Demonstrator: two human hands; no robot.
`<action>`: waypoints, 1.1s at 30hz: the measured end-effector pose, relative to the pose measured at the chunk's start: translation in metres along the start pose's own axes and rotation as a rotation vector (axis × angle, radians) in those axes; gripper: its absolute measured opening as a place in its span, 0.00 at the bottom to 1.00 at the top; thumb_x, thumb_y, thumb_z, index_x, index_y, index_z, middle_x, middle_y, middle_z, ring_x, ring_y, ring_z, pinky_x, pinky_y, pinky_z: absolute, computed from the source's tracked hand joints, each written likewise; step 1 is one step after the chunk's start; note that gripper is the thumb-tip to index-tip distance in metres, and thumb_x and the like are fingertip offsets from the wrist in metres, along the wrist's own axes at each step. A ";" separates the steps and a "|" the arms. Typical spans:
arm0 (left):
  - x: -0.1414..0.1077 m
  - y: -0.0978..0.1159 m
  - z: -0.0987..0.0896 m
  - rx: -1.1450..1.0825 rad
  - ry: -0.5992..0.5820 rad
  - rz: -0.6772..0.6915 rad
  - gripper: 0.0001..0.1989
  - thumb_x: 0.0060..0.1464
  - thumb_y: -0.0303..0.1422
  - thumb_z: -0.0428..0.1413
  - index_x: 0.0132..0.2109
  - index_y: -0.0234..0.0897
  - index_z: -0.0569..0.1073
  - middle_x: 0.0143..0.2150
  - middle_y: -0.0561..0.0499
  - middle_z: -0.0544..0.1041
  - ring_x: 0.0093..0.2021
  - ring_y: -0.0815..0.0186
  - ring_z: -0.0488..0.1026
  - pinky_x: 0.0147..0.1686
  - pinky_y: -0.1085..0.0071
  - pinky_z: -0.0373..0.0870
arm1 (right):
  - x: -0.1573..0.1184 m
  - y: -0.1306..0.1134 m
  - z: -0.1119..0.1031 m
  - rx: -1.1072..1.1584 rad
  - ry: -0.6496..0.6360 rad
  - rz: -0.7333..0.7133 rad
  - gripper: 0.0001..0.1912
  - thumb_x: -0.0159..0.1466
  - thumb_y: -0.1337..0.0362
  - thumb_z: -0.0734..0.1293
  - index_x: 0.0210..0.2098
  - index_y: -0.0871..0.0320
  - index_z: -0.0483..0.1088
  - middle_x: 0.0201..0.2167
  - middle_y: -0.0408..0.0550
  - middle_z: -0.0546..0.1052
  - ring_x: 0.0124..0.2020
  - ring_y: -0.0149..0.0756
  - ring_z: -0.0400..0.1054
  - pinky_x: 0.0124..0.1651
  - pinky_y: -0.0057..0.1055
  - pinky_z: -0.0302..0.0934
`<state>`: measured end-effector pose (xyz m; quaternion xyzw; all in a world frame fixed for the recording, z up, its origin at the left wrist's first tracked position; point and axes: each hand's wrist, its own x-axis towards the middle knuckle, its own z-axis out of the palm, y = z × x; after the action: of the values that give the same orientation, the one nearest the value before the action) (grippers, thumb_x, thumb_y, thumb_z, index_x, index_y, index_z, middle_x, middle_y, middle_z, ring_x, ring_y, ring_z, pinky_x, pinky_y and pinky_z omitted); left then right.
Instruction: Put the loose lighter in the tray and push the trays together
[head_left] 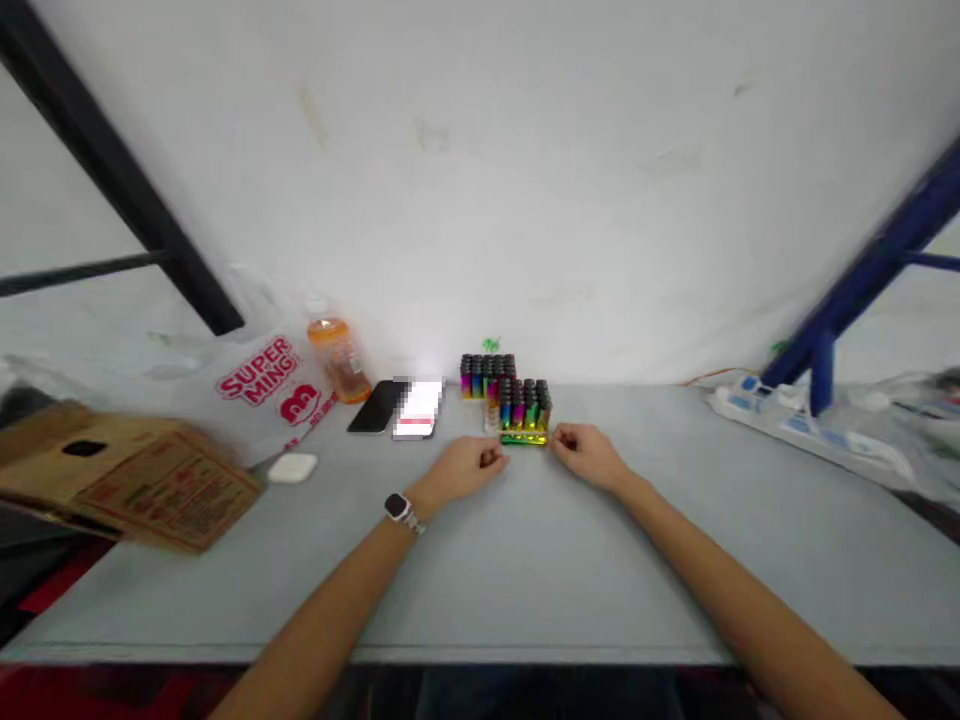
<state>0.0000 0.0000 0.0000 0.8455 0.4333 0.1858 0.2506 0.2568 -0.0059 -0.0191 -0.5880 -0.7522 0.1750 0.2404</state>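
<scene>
Rows of upright, shiny multicoloured cylinders with dark tops (525,402) stand in a clear holder near the middle of the grey table. Just behind them, to the left, is a second group of similar cylinders (477,376). A green-and-gold shiny piece (523,438) lies along the front of the nearer group. My left hand (466,468), with a watch on the wrist, rests at the front left corner of the holder, its fingers curled. My right hand (589,455) is at the right corner, fingers also curled. What either hand grips, if anything, is too small to tell.
On the left are a cardboard box (161,480), a white plastic bag (255,390), an orange bottle (340,360), a white case (292,467), a dark phone (377,406) and a lit phone (420,410). A power strip (810,425) lies at the right, near a blue post (870,270).
</scene>
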 end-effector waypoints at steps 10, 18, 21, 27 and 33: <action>0.000 0.001 -0.001 0.020 0.006 -0.010 0.16 0.60 0.41 0.52 0.28 0.37 0.67 0.22 0.55 0.68 0.24 0.68 0.64 0.27 0.72 0.52 | -0.002 -0.003 -0.002 0.020 0.006 0.014 0.11 0.64 0.59 0.61 0.31 0.56 0.72 0.24 0.41 0.74 0.26 0.31 0.66 0.30 0.27 0.49; 0.001 0.001 0.000 0.066 0.008 -0.008 0.14 0.60 0.39 0.53 0.29 0.37 0.69 0.22 0.56 0.70 0.23 0.68 0.65 0.27 0.71 0.51 | -0.009 -0.022 0.000 -0.149 0.109 -0.092 0.10 0.66 0.60 0.63 0.42 0.55 0.73 0.23 0.39 0.73 0.25 0.31 0.65 0.31 0.27 0.49; 0.002 0.002 0.001 0.098 0.020 -0.004 0.13 0.60 0.39 0.53 0.30 0.38 0.69 0.22 0.56 0.70 0.23 0.68 0.64 0.27 0.71 0.51 | -0.010 -0.028 0.004 -0.190 0.107 -0.152 0.11 0.66 0.61 0.63 0.45 0.55 0.74 0.33 0.43 0.76 0.31 0.33 0.68 0.33 0.28 0.52; 0.001 0.004 0.000 0.108 0.016 0.000 0.13 0.60 0.39 0.53 0.30 0.38 0.70 0.22 0.56 0.70 0.23 0.68 0.64 0.28 0.71 0.52 | -0.010 -0.025 0.006 -0.162 0.111 -0.145 0.11 0.65 0.63 0.63 0.46 0.55 0.73 0.34 0.43 0.76 0.32 0.32 0.68 0.35 0.28 0.53; 0.001 -0.001 0.000 0.029 0.007 -0.010 0.14 0.59 0.41 0.53 0.30 0.37 0.70 0.22 0.56 0.69 0.24 0.68 0.65 0.27 0.72 0.53 | -0.007 -0.020 0.007 -0.115 0.062 -0.052 0.11 0.64 0.61 0.65 0.45 0.54 0.73 0.24 0.38 0.73 0.26 0.31 0.65 0.31 0.27 0.50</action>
<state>-0.0003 0.0010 -0.0008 0.8463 0.4408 0.1813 0.2378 0.2380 -0.0174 -0.0151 -0.5863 -0.7681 0.1070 0.2340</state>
